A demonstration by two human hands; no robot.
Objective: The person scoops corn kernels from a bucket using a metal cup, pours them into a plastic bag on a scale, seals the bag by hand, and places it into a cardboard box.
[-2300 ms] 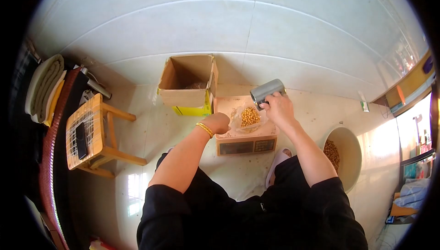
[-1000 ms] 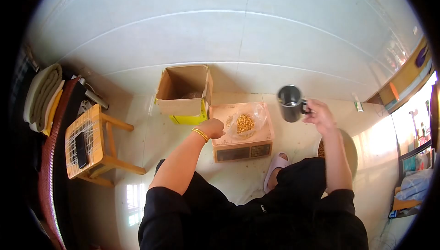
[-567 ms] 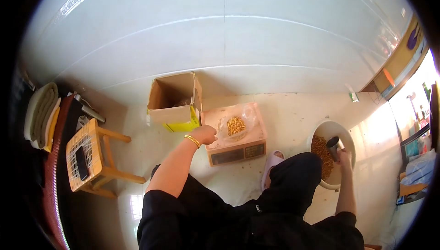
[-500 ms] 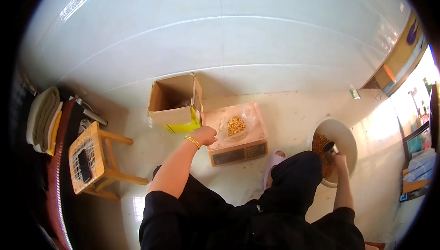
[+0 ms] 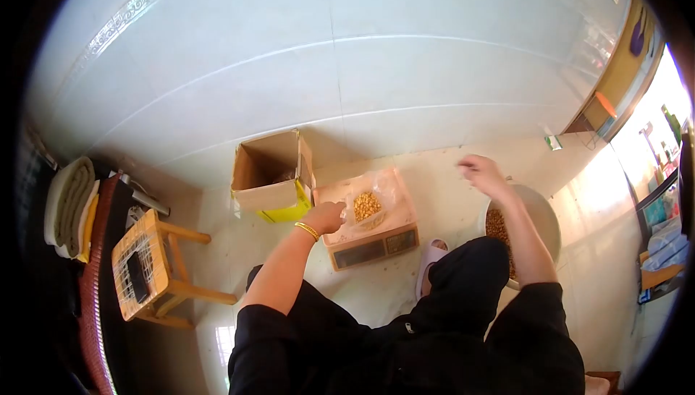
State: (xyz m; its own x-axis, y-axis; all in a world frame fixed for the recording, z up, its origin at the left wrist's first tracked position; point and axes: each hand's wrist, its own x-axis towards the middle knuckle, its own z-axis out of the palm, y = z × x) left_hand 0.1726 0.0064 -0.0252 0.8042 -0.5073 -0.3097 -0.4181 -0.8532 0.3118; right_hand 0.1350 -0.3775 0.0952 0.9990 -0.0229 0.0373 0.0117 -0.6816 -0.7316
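Closed in a fist, my left hand (image 5: 323,218) with a gold bracelet at the wrist grips the left edge of a clear plastic bag (image 5: 385,184). Yellow kernels that look like corn (image 5: 367,205) lie in the bag, which rests on a pinkish-orange scale (image 5: 337,238) with a dark display on its front. My right hand (image 5: 483,176) is raised between the scale and a pale bucket (image 5: 544,221); its fingers are smeared by motion, and I see no tool in them. Brownish kernels (image 5: 496,224) fill the bucket's bottom, partly hidden by my forearm and knee.
An open cardboard box (image 5: 266,198) stands behind the scale, near the tiled wall (image 5: 253,91). At the left is a wooden stool (image 5: 172,279) with a dark phone (image 5: 137,277) on it. Folded cloth (image 5: 69,207) is stacked beyond the stool. Shelves with goods (image 5: 662,254) line the right side.
My right hand has come up out of the bucket and moved left and away from me; the dark scoop it held is no longer visible. My left hand stays at the bag.
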